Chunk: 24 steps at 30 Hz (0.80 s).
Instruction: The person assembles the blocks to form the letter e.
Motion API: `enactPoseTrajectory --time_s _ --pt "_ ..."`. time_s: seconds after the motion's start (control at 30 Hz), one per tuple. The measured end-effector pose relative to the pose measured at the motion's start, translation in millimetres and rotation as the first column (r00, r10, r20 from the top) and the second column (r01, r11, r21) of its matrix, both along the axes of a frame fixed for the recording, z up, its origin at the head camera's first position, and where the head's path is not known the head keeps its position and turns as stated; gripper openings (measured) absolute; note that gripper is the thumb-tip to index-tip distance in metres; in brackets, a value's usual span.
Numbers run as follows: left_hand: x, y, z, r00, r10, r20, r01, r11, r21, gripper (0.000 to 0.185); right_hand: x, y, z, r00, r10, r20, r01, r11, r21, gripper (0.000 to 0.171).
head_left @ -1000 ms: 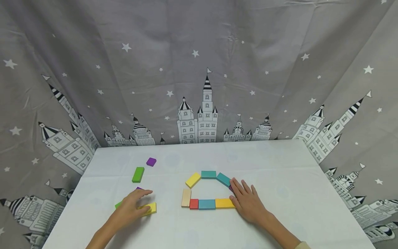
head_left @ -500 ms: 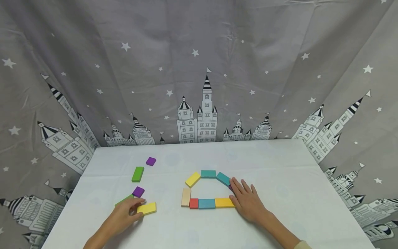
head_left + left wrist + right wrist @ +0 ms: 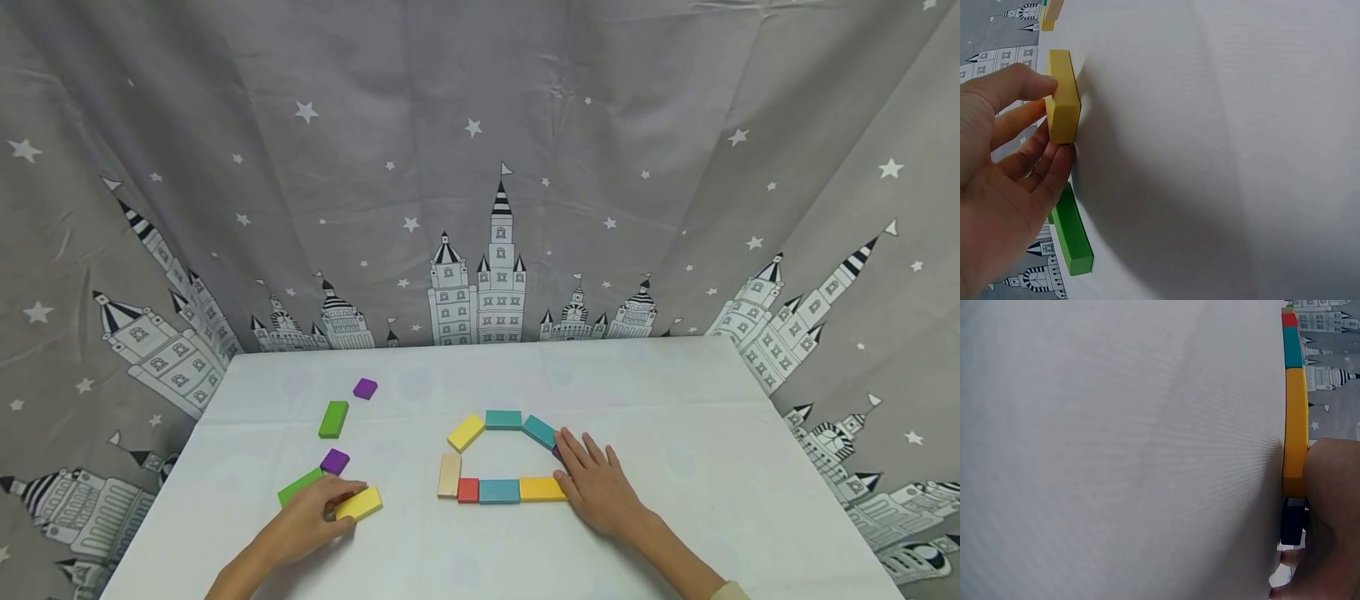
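Fingers of my left hand (image 3: 311,518) pinch the loose yellow block (image 3: 358,503) on the surface (image 3: 675,400), left of the ring of blocks (image 3: 501,457). My right hand (image 3: 596,485) lies flat, steadying the nearly closed ring; I judge four spare blocks remain.

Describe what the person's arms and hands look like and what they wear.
Both forearms are bare. The left hand shows no ring, watch or glove. The right hand is likewise bare; a sliver of pale, cream-coloured sleeve shows at the bottom edge of the head view. No markings are visible.
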<state>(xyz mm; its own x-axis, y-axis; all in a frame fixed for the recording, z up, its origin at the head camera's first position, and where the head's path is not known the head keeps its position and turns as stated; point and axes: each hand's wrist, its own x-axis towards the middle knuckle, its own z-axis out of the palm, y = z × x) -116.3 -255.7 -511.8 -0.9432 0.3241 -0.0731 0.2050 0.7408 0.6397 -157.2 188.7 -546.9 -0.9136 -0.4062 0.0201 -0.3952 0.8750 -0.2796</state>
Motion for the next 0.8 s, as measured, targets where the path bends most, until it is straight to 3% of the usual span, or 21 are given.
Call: enactPoseTrajectory --time_s 0.3,0.8 --pt "-3.2 2 -0.4 0.997 -0.049 0.053 0.049 0.999 0.002 0.055 0.1 0 -1.0 1.000 0.005 -0.001 -0.005 1.000 -0.012 0.061" --pt "-3.7 16 -1.0 0.996 0.008 0.085 -0.007 1.000 -0.013 0.055 0.9 -1 0.2 1.000 0.003 -0.016 -0.003 1.000 -0.014 0.059"
